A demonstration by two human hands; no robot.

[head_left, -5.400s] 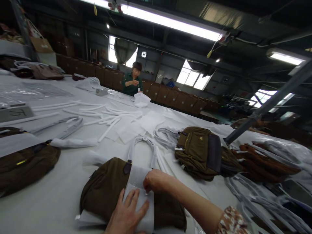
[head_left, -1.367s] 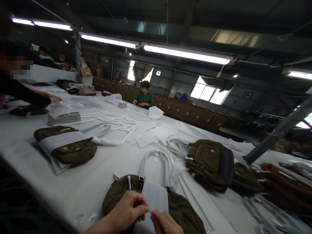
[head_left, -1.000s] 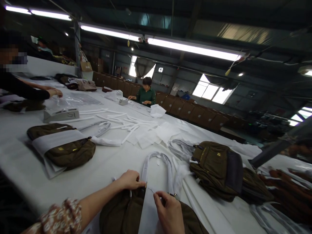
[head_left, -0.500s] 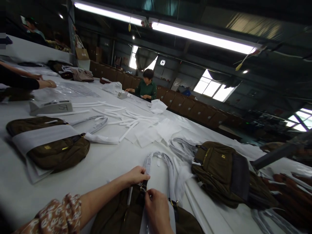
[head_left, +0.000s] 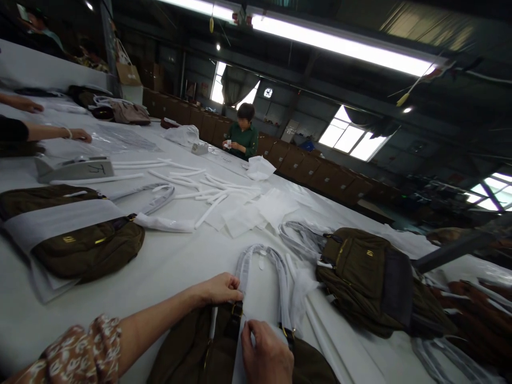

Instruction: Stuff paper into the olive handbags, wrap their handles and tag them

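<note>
A dark olive bag (head_left: 184, 346) lies at the bottom centre, its looped handle (head_left: 274, 261) wrapped in whitish plastic. My left hand (head_left: 224, 288) pinches the wrapped handle's left leg, just above its gold-coloured ring. Just below and to the right, my right hand (head_left: 266, 349) is closed over the bag beside the dark strap tab; what its fingers hold is too small to make out. A white sheet (head_left: 239, 362) runs down the bag under that hand.
An olive bag with a white band (head_left: 76, 218) lies left, another olive bag (head_left: 360, 277) right. White tubes (head_left: 210, 210) and thin sheets (head_left: 240, 216) are scattered mid-table. A dispenser (head_left: 76, 168) stands left, near another person's hands (head_left: 82, 135). A person in green (head_left: 248, 138) works across the table.
My right hand has moved slightly right and down from the metal ring. My left hand stays at the handle. The other person's hands at left have moved apart, and the view has shifted slightly.
</note>
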